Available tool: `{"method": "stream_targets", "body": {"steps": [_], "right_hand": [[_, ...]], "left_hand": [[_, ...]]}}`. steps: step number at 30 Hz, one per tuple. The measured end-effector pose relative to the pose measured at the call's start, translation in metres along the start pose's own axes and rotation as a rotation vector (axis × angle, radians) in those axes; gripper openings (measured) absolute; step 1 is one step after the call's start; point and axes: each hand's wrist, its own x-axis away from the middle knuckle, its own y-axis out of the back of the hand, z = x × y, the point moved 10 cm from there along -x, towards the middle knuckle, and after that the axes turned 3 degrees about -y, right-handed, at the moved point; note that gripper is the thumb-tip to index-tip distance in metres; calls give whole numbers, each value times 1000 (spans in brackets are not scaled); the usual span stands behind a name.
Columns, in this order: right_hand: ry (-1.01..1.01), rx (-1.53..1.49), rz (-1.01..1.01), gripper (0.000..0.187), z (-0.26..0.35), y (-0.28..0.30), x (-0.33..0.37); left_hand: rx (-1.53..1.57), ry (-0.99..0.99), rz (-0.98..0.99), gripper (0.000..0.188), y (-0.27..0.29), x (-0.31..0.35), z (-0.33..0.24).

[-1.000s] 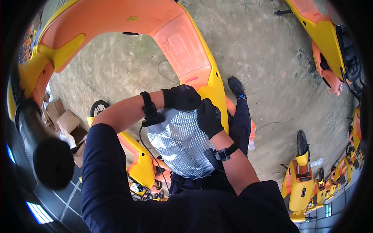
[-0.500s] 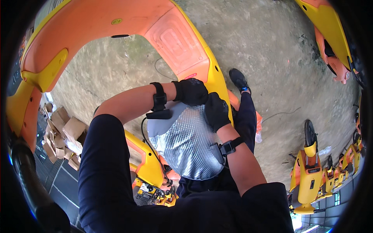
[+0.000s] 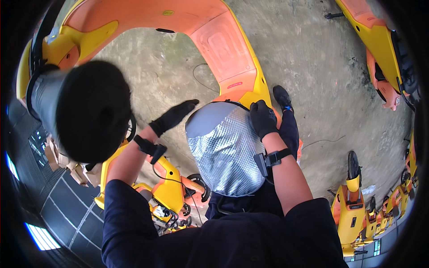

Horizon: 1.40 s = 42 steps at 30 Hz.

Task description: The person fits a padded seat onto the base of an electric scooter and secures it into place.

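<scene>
A silver quilted seat cover (image 3: 225, 154) with a grey panel (image 3: 212, 121) lies over the seat of an orange and yellow scooter (image 3: 223, 44), right in front of my body. My right hand (image 3: 262, 119), in a black glove, is closed at the cover's far right edge, and its fingertips are partly hidden. To the left of the cover, my left hand (image 3: 176, 117), gloved too, is held apart from it. Its fingers are stretched out and hold nothing. Each wrist carries a strapped-on device with a cable.
A large black round-ended part (image 3: 94, 111) looms close at the left. More scooters (image 3: 351, 207) stand along the right, with another scooter (image 3: 169, 190) behind my left arm. Cardboard boxes (image 3: 78, 172) lie at the left. A thin cable (image 3: 324, 140) runs over the concrete floor (image 3: 308, 53).
My left hand has let go of the cover's far edge and swung left, its fingers now straight. My right hand stays at the edge. The view has shifted, bringing the black round-ended part in.
</scene>
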Motion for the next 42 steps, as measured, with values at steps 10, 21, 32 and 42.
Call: {"method": "stream_targets", "body": {"steps": [10, 21, 32, 42], "right_hand": [[621, -223, -44, 32, 76, 24, 45], [497, -279, 30, 37, 47, 30, 65], [182, -221, 216, 37, -28, 17, 126], [554, 106, -73, 37, 45, 41, 106]], "left_hand": [[-291, -232, -66, 33, -50, -22, -71], [-126, -110, -84, 32, -40, -12, -46], [681, 48, -611, 54, -132, 103, 131], [646, -118, -647, 52, -124, 56, 181]]}}
